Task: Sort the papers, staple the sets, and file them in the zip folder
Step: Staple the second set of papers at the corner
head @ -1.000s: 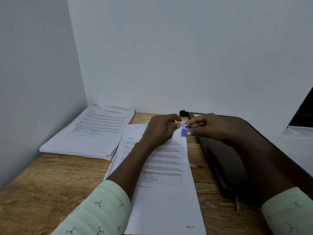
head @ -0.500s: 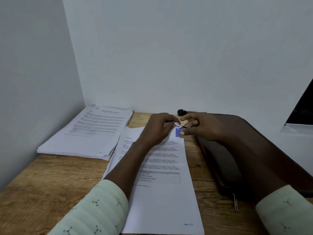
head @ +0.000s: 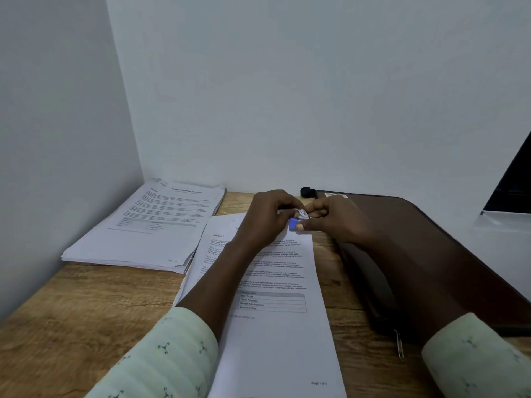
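Note:
A set of printed pages [head: 275,326] lies lengthwise in front of me on the wooden desk [head: 86,311]. Both hands meet at its top right corner. My left hand [head: 268,218] has its fingers curled round that corner. My right hand [head: 337,221] pinches a small blue clip-like piece [head: 293,224] with a silvery top against the corner. What kind of fastener it is I cannot tell. A dark brown zip folder [head: 431,254] lies to the right under my right forearm, its metal zip pull [head: 398,343] near the desk's front.
A thick stack of printed papers [head: 149,225] sits at the back left in the wall corner, its edge under the front set. A small black object [head: 307,192] lies by the back wall. A dark screen edge [head: 514,182] shows at far right.
Both hands stay at the page corner. My right hand's fingers have closed in tighter on the blue piece, which now sits slightly lower against the paper.

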Demonstrator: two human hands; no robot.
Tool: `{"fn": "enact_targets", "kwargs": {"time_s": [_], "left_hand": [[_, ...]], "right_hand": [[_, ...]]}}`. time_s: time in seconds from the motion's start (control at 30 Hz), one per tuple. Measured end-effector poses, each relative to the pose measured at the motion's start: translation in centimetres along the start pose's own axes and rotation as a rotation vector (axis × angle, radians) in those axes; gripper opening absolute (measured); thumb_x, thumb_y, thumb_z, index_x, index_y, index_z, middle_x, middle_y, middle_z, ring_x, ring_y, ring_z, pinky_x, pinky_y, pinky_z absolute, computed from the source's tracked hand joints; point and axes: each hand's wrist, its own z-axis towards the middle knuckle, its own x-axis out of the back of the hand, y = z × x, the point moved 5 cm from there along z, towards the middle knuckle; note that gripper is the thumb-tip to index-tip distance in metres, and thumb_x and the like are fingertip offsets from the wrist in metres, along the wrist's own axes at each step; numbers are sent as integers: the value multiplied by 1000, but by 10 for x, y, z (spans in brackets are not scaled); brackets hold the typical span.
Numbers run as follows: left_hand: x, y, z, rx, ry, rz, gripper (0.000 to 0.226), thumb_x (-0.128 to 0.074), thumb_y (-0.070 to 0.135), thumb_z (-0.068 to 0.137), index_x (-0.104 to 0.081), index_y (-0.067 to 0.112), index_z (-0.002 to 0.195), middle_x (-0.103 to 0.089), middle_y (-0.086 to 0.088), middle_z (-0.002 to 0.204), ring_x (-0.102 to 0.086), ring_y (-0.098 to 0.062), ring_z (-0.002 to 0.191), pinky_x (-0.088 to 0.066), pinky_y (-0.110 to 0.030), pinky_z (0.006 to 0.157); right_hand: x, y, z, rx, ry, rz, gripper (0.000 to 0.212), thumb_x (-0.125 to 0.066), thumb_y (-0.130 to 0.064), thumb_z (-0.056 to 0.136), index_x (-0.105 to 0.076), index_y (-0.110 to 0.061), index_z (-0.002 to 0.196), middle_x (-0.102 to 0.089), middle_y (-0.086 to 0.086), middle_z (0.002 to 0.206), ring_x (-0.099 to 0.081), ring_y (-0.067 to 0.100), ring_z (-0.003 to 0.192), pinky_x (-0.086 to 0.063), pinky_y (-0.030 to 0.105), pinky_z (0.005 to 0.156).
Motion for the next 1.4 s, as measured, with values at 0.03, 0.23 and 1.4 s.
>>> {"fn": "enact_targets", "kwargs": {"time_s": [0.03,0.23,1.4], "left_hand": [[0,-1,0,8,-7,-1,15,-68,5,87,-79,12,95,-75,-1,91,-60,0,78,-42,-4,71],[-2,-5,0,52,-21,2,18,-66,6,90,-79,12,100,-77,-3,98,-63,-4,83,-43,-6,75],[-6,-14,-1,262,-202,7,36,-82,4,66,-76,9,101,-75,-6,99,-66,-18,91,-42,-13,65]], "right_hand": [[-1,-1,0,-3,3,-4,23,-84,-31,74,-78,-21,94,-75,5,85,-67,17,79,-45,31,71],[-5,0,2,-15,13,-43,21,-81,-32,77,-76,-17,92,-74,9,82,-65,20,73,-44,30,68],[-22,14,6,-28,152,-104,12,-76,-33,81,-68,-29,89,-62,-14,73,-54,5,66,-33,21,58]]}}
